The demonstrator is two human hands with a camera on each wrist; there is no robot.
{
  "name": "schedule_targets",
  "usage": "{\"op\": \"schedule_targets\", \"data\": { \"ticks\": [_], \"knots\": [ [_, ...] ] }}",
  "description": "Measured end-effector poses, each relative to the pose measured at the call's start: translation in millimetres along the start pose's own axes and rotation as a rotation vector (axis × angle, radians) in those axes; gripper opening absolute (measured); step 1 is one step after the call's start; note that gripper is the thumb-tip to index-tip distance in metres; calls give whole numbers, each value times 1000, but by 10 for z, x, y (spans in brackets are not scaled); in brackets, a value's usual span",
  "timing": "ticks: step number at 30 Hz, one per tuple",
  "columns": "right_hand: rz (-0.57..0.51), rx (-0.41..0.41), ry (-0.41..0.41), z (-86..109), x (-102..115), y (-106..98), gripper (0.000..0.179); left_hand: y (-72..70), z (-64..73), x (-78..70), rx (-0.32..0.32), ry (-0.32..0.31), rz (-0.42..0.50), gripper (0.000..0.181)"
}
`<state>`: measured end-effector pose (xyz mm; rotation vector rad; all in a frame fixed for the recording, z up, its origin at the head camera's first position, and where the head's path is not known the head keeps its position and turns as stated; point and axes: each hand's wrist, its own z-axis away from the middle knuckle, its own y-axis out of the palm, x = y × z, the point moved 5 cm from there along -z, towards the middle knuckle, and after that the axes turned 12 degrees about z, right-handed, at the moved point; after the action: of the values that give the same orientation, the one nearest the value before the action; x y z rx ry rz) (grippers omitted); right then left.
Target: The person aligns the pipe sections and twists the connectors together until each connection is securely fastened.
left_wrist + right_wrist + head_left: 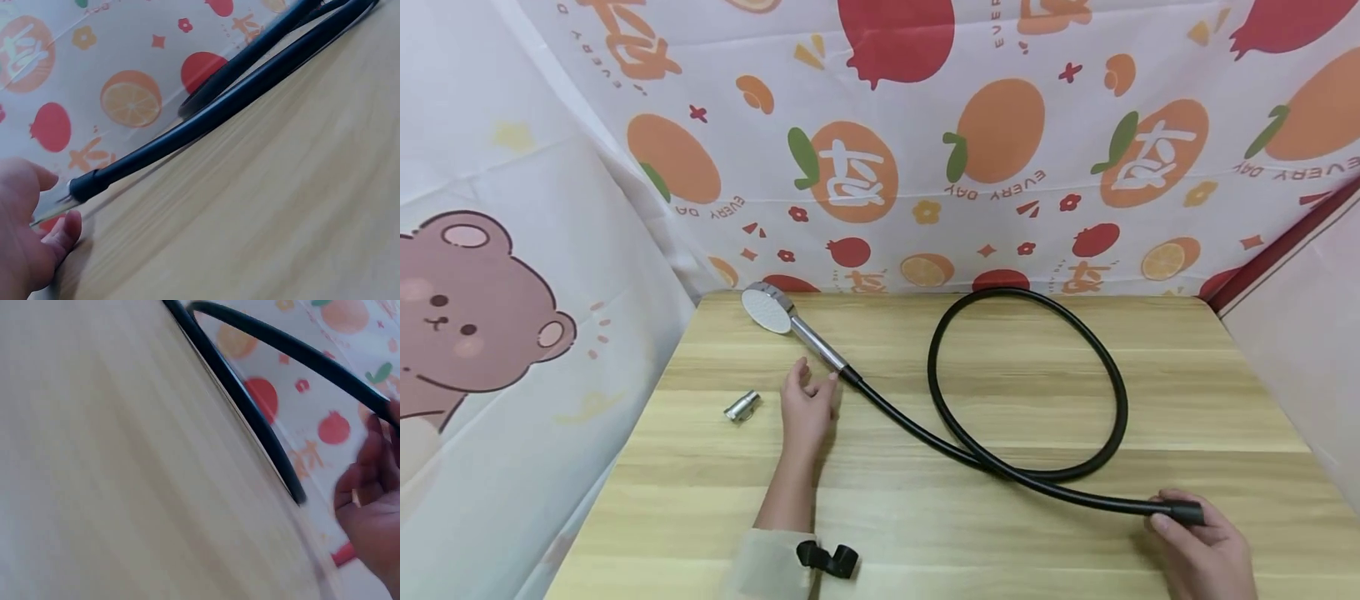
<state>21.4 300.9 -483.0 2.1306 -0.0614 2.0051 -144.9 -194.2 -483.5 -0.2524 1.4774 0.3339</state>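
A chrome hand shower with a round white spray face lies at the back left of the table, joined to a black hose. Just below its handle, my left hand has its thumb and fingers spread apart. The left wrist view has the handle's end between them; contact cannot be made out. At the front right, my right hand pinches the hose's free end, by its thicker black fitting. In the right wrist view, part of that hand lies beyond the frame edge.
A small chrome shower bracket lies left of my left hand. The hose makes one large loop on the wooden table. A fruit-printed cloth hangs behind the table, and a bear-printed cloth hangs at the left.
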Motion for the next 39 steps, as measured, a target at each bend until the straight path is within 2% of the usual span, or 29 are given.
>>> {"op": "schedule_targets", "data": {
  "ticks": [2, 4, 6, 7, 10, 12, 13, 15, 16, 18, 21, 24, 26, 28, 30, 33, 37, 39],
  "knots": [
    [-268, 58, -112, -12, 9, 128, 38, -79, 23, -33, 1, 49, -18, 55],
    [-454, 145, -206, -37, 32, 268, 40, -172, 43, -77, -10, 145, -33, 41],
    [-474, 153, -257, -57, 64, 373, 40, -279, 65, -142, -51, 292, -52, 26],
    [-462, 146, -280, -66, 82, 416, 39, -338, 81, -186, -78, 385, -58, 20],
    [-442, 142, -365, -86, 149, 533, 39, -562, 151, -307, -226, 655, -67, 8],
    [-350, 153, -424, -94, 197, 615, 41, -754, 193, -350, -351, 751, -73, 5],
    [-293, 156, -453, -95, 222, 655, 43, -852, 206, -361, -403, 761, -73, 5],
    [-176, 162, -497, -90, 273, 735, 45, -1043, 212, -350, -475, 711, -78, 6],
    [-107, 156, -512, -86, 297, 775, 46, -1130, 206, -337, -489, 659, -87, 8],
    [14, 150, -565, -82, 363, 866, 46, -1272, 189, -298, -471, 528, -141, 20],
    [146, 162, -703, -86, 495, 1024, 46, -1371, 162, -217, -340, 306, -289, 49],
    [324, 154, -787, -125, 640, 1212, 38, -1359, 139, -141, -185, 153, -424, 73],
    [408, 172, -805, -160, 723, 1339, 40, -1303, 105, -118, -119, 124, -486, 77],
    [460, 201, -798, -194, 796, 1471, 45, -1252, 72, -110, -102, 128, -523, 70],
    [450, 245, -782, -220, 845, 1592, 56, -1220, 43, -106, -114, 140, -554, 58],
    [366, 281, -746, -292, 903, 1757, 55, -1213, 18, -86, -141, 135, -562, 45],
    [301, 308, -698, -398, 944, 1941, 46, -1239, 10, -62, -170, 107, -471, 44],
    [376, 276, -671, -453, 958, 2001, 43, -1221, 16, -75, -173, 101, -336, 43]
  ]
}}
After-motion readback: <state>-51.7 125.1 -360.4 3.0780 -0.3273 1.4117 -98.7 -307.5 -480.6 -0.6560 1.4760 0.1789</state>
